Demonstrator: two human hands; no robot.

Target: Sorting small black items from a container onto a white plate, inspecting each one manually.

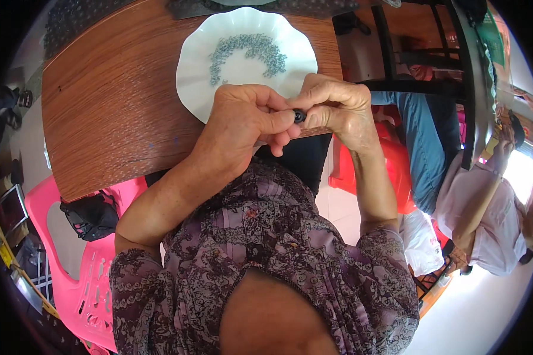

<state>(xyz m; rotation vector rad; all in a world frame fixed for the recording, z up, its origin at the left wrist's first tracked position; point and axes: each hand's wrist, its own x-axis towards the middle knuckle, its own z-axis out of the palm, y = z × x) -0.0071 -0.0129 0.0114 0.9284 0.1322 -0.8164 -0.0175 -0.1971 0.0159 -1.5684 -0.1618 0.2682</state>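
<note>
Between my two hands, over the near rim of a white plate, is a small round black part (299, 116) with a ring-shaped face. My left hand (247, 115) pinches it between thumb and fingers from the left. The fingers of my right hand (336, 106) are curled in against it from the right, thumb and forefinger close to its edge. Whether the right fingertips hold anything else is too small to tell. The white scalloped plate (189, 65) lies just beyond my hands. Many tiny grey-blue pieces (249, 47) are spread on it in an arc.
The plate stands on a brown wood-grain table (112, 94). A pink plastic chair (77, 296) with a black bag (92, 216) is at the left. On the right are a red stool (397, 171), a white plastic bag (420, 242) and another person (479, 213) seated nearby.
</note>
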